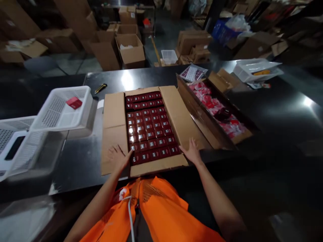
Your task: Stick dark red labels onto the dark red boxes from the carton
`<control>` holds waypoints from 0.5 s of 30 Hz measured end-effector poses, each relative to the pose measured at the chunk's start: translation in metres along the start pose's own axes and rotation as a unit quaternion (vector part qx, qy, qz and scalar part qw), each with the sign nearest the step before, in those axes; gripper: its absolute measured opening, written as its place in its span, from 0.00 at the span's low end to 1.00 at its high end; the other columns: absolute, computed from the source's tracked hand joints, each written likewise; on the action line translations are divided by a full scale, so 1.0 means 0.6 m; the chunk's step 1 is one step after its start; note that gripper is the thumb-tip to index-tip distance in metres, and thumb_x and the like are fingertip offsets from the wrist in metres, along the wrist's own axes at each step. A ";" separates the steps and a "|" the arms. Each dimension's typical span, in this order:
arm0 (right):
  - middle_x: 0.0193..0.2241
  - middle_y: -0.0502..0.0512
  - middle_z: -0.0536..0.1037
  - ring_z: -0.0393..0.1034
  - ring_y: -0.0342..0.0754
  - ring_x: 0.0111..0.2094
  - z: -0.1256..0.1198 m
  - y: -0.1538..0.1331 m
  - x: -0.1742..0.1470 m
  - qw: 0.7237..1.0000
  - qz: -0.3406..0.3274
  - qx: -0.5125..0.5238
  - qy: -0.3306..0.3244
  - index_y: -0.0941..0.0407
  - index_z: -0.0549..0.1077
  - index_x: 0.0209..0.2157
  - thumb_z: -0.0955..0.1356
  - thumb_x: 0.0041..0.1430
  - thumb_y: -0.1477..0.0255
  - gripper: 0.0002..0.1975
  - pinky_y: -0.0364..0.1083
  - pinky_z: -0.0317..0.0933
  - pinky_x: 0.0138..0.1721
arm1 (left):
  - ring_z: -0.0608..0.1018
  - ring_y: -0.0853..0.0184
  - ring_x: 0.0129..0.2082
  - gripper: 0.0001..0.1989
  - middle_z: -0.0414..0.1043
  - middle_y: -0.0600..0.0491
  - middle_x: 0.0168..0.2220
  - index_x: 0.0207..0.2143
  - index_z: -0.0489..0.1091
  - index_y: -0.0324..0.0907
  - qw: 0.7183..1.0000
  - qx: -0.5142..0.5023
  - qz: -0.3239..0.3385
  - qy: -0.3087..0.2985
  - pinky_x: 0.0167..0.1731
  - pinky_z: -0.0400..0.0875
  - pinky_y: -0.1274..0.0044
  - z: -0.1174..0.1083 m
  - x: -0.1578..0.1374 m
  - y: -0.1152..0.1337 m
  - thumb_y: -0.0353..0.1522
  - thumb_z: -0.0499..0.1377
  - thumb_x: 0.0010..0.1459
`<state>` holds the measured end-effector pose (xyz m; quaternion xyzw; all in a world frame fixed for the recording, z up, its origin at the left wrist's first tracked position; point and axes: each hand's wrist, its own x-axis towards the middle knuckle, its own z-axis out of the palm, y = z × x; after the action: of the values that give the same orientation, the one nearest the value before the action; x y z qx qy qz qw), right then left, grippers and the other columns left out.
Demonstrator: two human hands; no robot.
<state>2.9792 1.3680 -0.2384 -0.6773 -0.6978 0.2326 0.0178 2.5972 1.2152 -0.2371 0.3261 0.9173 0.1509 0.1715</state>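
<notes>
In front of me an open cardboard carton lies on the dark table, its flaps folded outward. Rows of small dark red boxes fill it, with pale labels facing up. My left hand rests with spread fingers on the left flap, the thumb reaching to the boxes' near left corner. On the right flap lies my right hand, fingers also apart, its thumb by the near right corner. Neither hand holds anything.
A long carton with red plastic-wrapped pieces stands to the right. At left are a white basket holding one red box, and a second basket. A utility knife and a white tray lie farther back.
</notes>
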 end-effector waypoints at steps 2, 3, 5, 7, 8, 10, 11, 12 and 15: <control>0.72 0.78 0.51 0.40 0.65 0.74 0.018 0.012 0.010 0.997 0.003 0.079 -0.006 0.69 0.54 0.69 0.63 0.54 0.39 0.57 0.62 0.40 0.72 | 0.43 0.35 0.74 0.52 0.40 0.23 0.73 0.70 0.50 0.25 1.000 -0.013 -0.014 -0.008 0.69 0.38 0.44 0.024 0.001 0.002 0.52 0.60 0.56; 0.71 0.78 0.53 0.42 0.66 0.74 0.024 0.014 0.007 0.992 -0.001 0.125 0.017 0.68 0.55 0.69 0.62 0.50 0.36 0.59 0.63 0.40 0.72 | 0.44 0.38 0.75 0.50 0.42 0.26 0.74 0.71 0.49 0.27 0.999 -0.024 -0.021 -0.012 0.69 0.38 0.46 0.033 0.000 0.000 0.52 0.57 0.57; 0.69 0.76 0.59 0.48 0.66 0.73 0.036 0.019 -0.017 0.969 0.010 0.216 0.115 0.65 0.58 0.67 0.58 0.47 0.32 0.60 0.65 0.42 0.72 | 0.47 0.40 0.75 0.48 0.45 0.29 0.74 0.70 0.52 0.30 0.999 -0.036 -0.032 -0.004 0.70 0.40 0.48 0.047 0.001 -0.006 0.52 0.54 0.57; 0.67 0.77 0.61 0.52 0.65 0.71 0.054 0.035 -0.056 0.914 0.113 0.291 0.260 0.64 0.56 0.67 0.59 0.47 0.34 0.59 0.62 0.49 0.71 | 0.48 0.40 0.74 0.48 0.47 0.29 0.73 0.70 0.54 0.31 0.998 -0.048 -0.028 0.008 0.71 0.40 0.50 0.056 0.004 -0.017 0.53 0.52 0.55; 0.69 0.77 0.58 0.51 0.64 0.72 0.067 0.048 -0.076 0.883 0.172 0.332 0.285 0.63 0.53 0.69 0.62 0.46 0.35 0.60 0.61 0.49 0.71 | 0.48 0.40 0.74 0.49 0.47 0.28 0.73 0.69 0.54 0.32 0.998 -0.054 -0.026 0.009 0.71 0.41 0.50 0.058 0.008 -0.023 0.53 0.52 0.53; 0.68 0.78 0.59 0.56 0.65 0.70 0.096 0.084 -0.108 0.811 0.270 0.463 0.234 0.61 0.46 0.71 0.62 0.43 0.35 0.63 0.60 0.57 0.68 | 0.51 0.38 0.74 0.52 0.52 0.26 0.71 0.68 0.57 0.33 0.999 -0.053 0.000 0.011 0.71 0.41 0.52 0.056 0.017 -0.036 0.56 0.54 0.48; 0.67 0.74 0.63 0.61 0.65 0.68 0.108 0.103 -0.115 0.790 0.281 0.521 0.162 0.54 0.49 0.71 0.62 0.41 0.35 0.61 0.61 0.62 0.65 | 0.54 0.38 0.73 0.53 0.56 0.25 0.69 0.67 0.58 0.34 0.999 -0.044 0.020 0.005 0.71 0.43 0.53 0.053 0.024 -0.042 0.58 0.55 0.46; 0.64 0.70 0.68 0.63 0.66 0.66 0.115 0.121 -0.117 0.776 0.287 0.550 0.111 0.46 0.55 0.69 0.63 0.39 0.35 0.57 0.63 0.64 0.63 | 0.56 0.37 0.72 0.54 0.59 0.25 0.67 0.67 0.59 0.36 0.999 -0.033 0.038 0.000 0.71 0.44 0.53 0.051 0.032 -0.047 0.59 0.55 0.44; 0.54 0.68 0.79 0.66 0.71 0.63 0.100 0.145 -0.089 0.776 0.324 0.538 0.067 0.41 0.74 0.48 0.68 0.31 0.40 0.40 0.66 0.66 0.59 | 0.53 0.37 0.73 0.56 0.57 0.25 0.68 0.67 0.57 0.39 0.998 -0.003 0.060 0.002 0.71 0.41 0.52 0.052 0.066 -0.054 0.61 0.56 0.41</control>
<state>3.0448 1.2967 -0.3065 -0.7576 -0.1953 0.5156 0.3494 2.5635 1.2220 -0.2863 0.3799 0.8959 0.1644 0.1611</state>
